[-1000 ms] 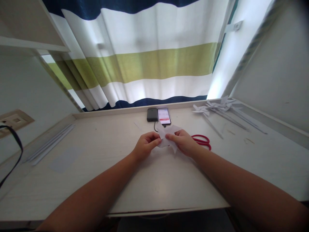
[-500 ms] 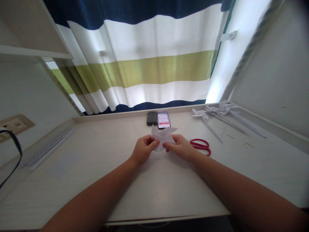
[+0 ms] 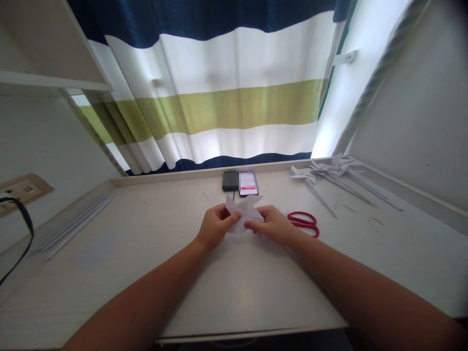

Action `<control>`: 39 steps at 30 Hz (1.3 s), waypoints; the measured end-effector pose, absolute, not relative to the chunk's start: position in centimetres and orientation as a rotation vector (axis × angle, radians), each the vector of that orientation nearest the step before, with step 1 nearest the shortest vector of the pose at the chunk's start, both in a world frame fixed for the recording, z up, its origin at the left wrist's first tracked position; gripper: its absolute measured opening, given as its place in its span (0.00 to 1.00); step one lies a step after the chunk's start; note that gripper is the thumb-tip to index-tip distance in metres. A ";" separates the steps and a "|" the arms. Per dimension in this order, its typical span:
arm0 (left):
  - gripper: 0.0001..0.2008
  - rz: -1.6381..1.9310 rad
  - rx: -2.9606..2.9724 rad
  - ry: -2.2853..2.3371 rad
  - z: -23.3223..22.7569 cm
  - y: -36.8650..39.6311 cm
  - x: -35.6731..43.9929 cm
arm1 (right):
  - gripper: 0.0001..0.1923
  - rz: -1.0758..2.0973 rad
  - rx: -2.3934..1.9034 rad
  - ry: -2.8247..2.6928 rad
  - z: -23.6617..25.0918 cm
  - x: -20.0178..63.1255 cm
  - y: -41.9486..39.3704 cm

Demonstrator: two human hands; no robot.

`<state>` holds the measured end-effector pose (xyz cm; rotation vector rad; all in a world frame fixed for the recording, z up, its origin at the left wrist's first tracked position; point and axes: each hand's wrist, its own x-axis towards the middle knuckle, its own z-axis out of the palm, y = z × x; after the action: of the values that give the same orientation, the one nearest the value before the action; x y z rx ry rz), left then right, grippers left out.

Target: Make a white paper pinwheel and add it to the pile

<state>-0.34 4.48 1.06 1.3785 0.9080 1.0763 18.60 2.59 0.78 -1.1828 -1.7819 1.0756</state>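
Note:
Both of my hands hold a piece of white folded paper (image 3: pixel 242 210) with pointed flaps, just above the middle of the pale desk (image 3: pixel 234 287). My left hand (image 3: pixel 215 226) pinches its left side between thumb and fingers. My right hand (image 3: pixel 272 223) pinches its right side, thumb pressed near the centre. The lower part of the paper is hidden behind my fingers.
Red-handled scissors (image 3: pixel 304 222) lie just right of my right hand. A phone (image 3: pixel 247 182) and a dark block (image 3: pixel 230 180) sit at the desk's back edge. Finished paper pinwheels on sticks (image 3: pixel 331 170) lie back right. White strips (image 3: pixel 75 224) lie at the left. A striped curtain (image 3: pixel 226 107) hangs behind.
My hands have drawn slightly closer together and the paper has turned and folded tighter between them. The camera view has tipped a little, shifting the scene downward.

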 end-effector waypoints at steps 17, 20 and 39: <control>0.18 1.118 1.192 0.851 -0.1 5.1 -0.3 | 0.10 1.086 -1.110 -1.639 0.9 18.4 2.7; 0.16 1.136 1.171 0.871 0.1 4.9 -0.3 | 0.07 1.131 -1.012 -1.510 0.6 18.5 3.1; 0.21 1.127 1.231 0.768 0.1 5.3 -0.2 | 0.05 1.038 -0.995 -1.371 0.2 18.8 3.9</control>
<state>-0.23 5.28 0.08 1.2309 0.7675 1.1269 18.84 3.91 0.17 -0.9950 -1.3711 1.0383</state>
